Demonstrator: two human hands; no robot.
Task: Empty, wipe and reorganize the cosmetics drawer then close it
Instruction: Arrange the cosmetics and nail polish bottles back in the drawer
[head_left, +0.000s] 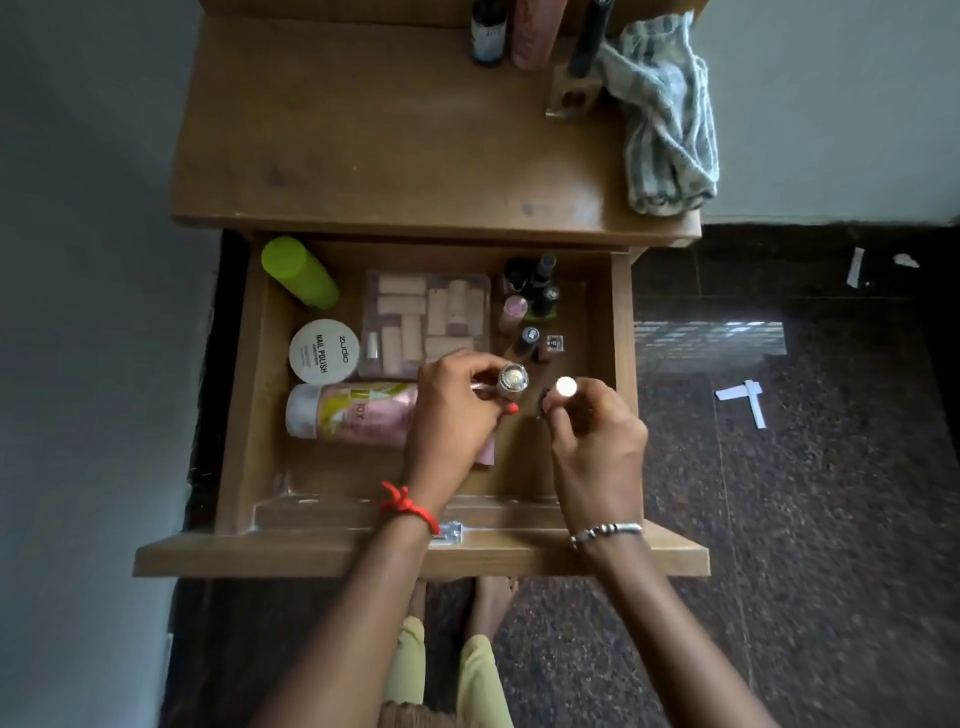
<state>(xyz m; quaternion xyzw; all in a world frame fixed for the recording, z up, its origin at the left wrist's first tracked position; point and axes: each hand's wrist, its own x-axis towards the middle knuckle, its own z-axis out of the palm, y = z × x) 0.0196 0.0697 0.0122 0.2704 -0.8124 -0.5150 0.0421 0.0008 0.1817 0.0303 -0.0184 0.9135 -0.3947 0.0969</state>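
Drawer (249, 395): pulled fully out below the tabletop (363, 156), still stocked.

Left hand (457, 410): fingers pinched closed on a small bottle (513, 378) with a shiny round cap, held above the drawer's middle.

Right hand (597, 441): fingertips closed on a small item with a bright round top (566, 387), just right of the left grip; a dark part shows beneath it.

Beyond the grips: nail-polish bottles (535, 296).
Left of them: clear tray (426, 322) of pale blocks, white jar (324, 351), green bottle (298, 270), pink tube (358, 415) lying flat under the left hand.

Cloth (665, 119): on the tabletop's far right corner, well away from both hands.

Risks: either small piece could slip from the fingertip hold and topple the standing bottles; polish could leak if a cap is loose.

Unclear: glare hides the right-hand item's identity; the left hand covers the tube's end; tabletop bottles are cropped.
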